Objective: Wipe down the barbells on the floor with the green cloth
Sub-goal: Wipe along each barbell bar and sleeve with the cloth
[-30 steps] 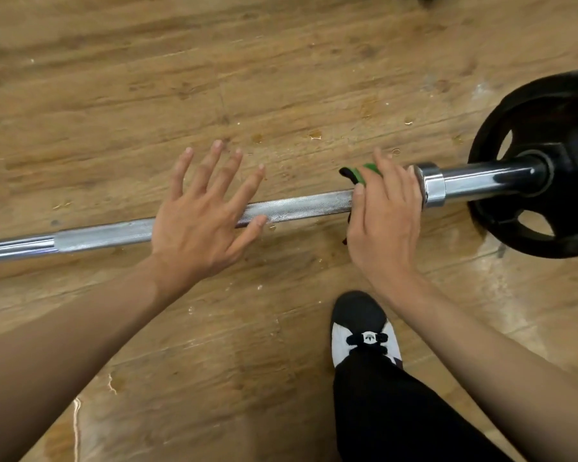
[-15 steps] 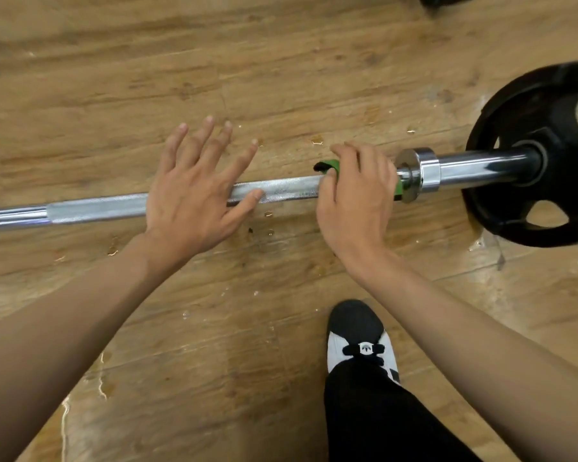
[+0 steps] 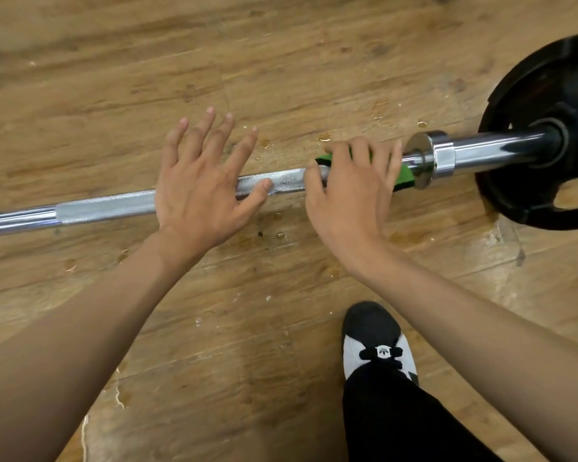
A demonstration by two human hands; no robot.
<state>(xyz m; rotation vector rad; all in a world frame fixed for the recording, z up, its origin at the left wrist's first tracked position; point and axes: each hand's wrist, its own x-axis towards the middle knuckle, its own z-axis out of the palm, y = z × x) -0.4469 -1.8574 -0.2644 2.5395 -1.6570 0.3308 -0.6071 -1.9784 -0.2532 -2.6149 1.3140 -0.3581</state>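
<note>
On the floor, we wipe the bar [image 3: 114, 205] beside its collar [image 3: 426, 158].
Right hand [image 3: 347, 195] clamps the cloth [image 3: 403, 176] round the bar; left hand [image 3: 197, 191], fingers spread, steadies it — we press firmly.

We take this for a gym or weight room, since we see a steel barbell [image 3: 107, 205] with knurled grip lying on a worn wood-plank floor [image 3: 281, 61], a black weight plate [image 3: 521, 201] loaded on its sleeve, and a trainer shoe [image 3: 376, 341]

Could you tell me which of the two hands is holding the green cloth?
The right hand presses the green cloth around the bar beside the collar; the left hand rests flat, fingers spread, holding nothing.
</note>
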